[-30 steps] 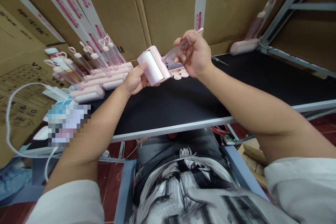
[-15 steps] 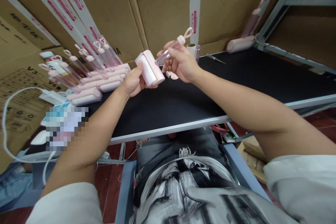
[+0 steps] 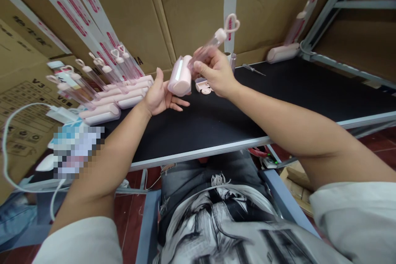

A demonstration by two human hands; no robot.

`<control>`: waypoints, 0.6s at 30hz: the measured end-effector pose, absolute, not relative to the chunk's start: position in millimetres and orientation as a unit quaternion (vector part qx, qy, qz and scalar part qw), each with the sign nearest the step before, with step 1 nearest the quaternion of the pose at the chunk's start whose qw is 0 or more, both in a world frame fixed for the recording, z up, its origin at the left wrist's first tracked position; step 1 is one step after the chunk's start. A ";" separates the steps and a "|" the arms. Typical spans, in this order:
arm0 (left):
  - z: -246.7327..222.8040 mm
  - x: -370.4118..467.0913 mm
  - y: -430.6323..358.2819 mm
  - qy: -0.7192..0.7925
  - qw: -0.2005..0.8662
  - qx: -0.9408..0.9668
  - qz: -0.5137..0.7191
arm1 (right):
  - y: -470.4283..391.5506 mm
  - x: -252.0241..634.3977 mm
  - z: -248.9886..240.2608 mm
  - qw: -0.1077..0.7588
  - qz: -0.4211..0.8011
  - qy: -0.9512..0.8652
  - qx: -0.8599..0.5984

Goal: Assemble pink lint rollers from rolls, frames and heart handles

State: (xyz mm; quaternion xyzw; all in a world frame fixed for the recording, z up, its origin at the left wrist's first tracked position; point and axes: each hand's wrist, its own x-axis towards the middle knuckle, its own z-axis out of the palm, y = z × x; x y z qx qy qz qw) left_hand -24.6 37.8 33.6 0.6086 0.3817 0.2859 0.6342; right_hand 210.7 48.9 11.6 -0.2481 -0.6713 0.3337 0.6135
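One pink lint roller (image 3: 182,81): tilted above the black counter (image 3: 216,126), near the centre of the frame, its heart-shaped loop (image 3: 232,23) pointing to the upper right.
Right grip (image 3: 218,73): closed around the roller's clear handle (image 3: 212,43).
Left grip (image 3: 159,95): released, thumb raised and fingers spread, just beside the roller's lower left; whether it touches cannot be told.
Small pink parts (image 3: 203,88): lying on the counter, partly hidden behind the right grip.
Group of lint rollers (image 3: 100,114): left of the frame, handles up.
Lone lint roller (image 3: 283,53): upper right, handle up, near the metal frame (image 3: 328,12).
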 end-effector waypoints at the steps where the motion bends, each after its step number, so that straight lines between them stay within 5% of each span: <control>1: 34.3 -25.0 37.5 0.381 0.632 0.611 0.288 | 51.3 212.4 13.7 0.627 0.316 -0.663 -0.259; 6: 28.9 -25.8 37.6 0.393 0.615 0.624 0.278 | 71.3 242.4 40.9 0.736 0.189 -0.615 -0.210; 11: 16.5 -24.9 39.0 0.406 0.597 0.647 0.246 | 103.4 333.5 69.1 0.801 -0.120 -0.562 -0.168; 18: 17.0 -22.8 35.1 0.413 0.574 0.659 0.255 | 119.3 437.2 52.2 0.649 -0.157 -0.412 -0.620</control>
